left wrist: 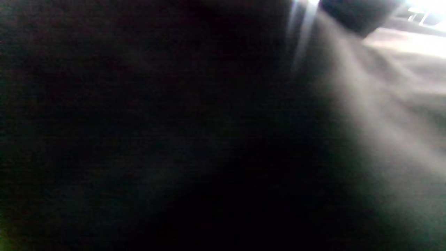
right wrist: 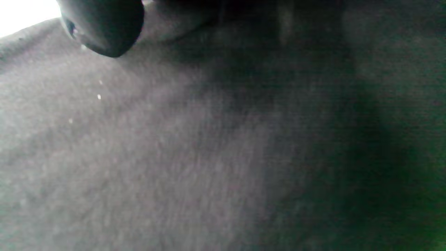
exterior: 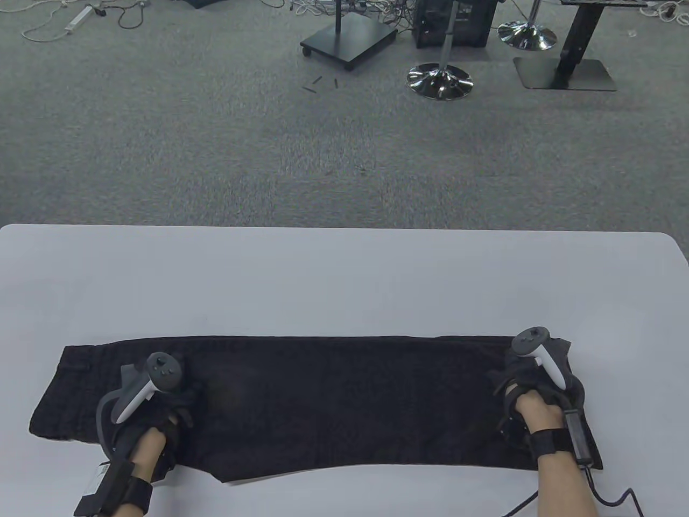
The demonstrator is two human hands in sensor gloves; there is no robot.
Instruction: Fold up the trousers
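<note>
The trousers [exterior: 334, 404] are lying flat along the near edge of the white table [exterior: 344, 280], stretched lengthwise from left to right as one long dark band. The wider end is sitting at the left and the narrower end at the right. The far edge is running nearly straight; the near edge is rising in a shallow curve around the middle.

The left hand [exterior: 156, 409] is resting on top of the fabric near the left end, set in a little from the outer edge. The tracker [exterior: 148, 385] strapped to its back is covering most of the fingers, so whether they are lying flat on the cloth or pinching it cannot be told. The left wrist view is showing only dark, blurred cloth close to the lens, with a bright strip at the upper right.

The middle stretch of the garment is lying smooth and untouched, with bare table showing beyond it and in front of it.

The right hand [exterior: 533, 401] is resting on the right end of the fabric, just beside its outer edge. Its tracker [exterior: 541, 358] is likewise hiding the fingers, and the grip cannot be told. A cable [exterior: 608, 498] is trailing from that wrist across the table. The right wrist view is showing grey woven cloth [right wrist: 174, 157] filling the frame, with one dark gloved fingertip [right wrist: 104, 28] touching it at the upper left.
</note>
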